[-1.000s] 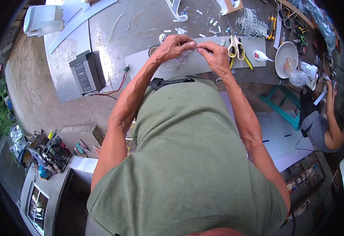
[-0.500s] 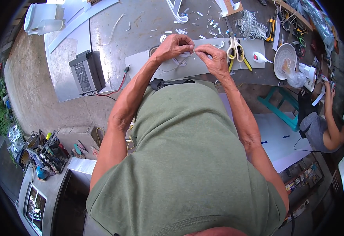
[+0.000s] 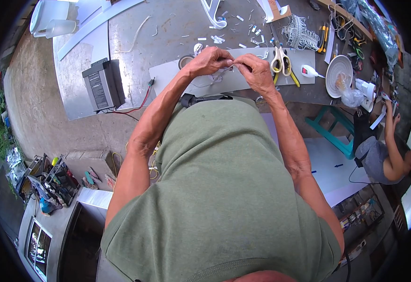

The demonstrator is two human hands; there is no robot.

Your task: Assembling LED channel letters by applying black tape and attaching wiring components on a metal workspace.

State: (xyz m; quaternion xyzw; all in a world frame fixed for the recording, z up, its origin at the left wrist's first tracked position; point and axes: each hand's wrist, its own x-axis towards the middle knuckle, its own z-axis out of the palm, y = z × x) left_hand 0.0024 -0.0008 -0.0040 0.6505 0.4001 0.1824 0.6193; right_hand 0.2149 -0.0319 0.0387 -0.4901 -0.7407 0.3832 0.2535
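In the head view, the left hand point(image 3: 211, 61) has its thumb and fingers pinched together on a thin strand point(image 3: 234, 65), and the right hand point(image 3: 257, 74) pinches it from the other side, the two sets of fingertips almost meeting. The strand is too fine to tell whether it is wire or thread; it lies between the fingertips, above a long pale sheet point(image 3: 248, 85) along the near edge of the metal table point(image 3: 168, 43). A roll of tape point(image 3: 185, 61) sits just beside the left hand. Near the right hand, cream-handled scissors point(image 3: 276, 61) lie partly over the sheet, with a white bottle point(image 3: 310, 71) farther right. Small white pieces point(image 3: 255, 32) are scattered beyond the hands, near a tangled white coil point(image 3: 301, 33). A dark box point(image 3: 100, 88) with a red lead point(image 3: 145, 99) stands at the table's left. At far right, beyond a teal stool point(image 3: 330, 133), a co-worker point(image 3: 377, 160) handles a white strip point(image 3: 377, 117).
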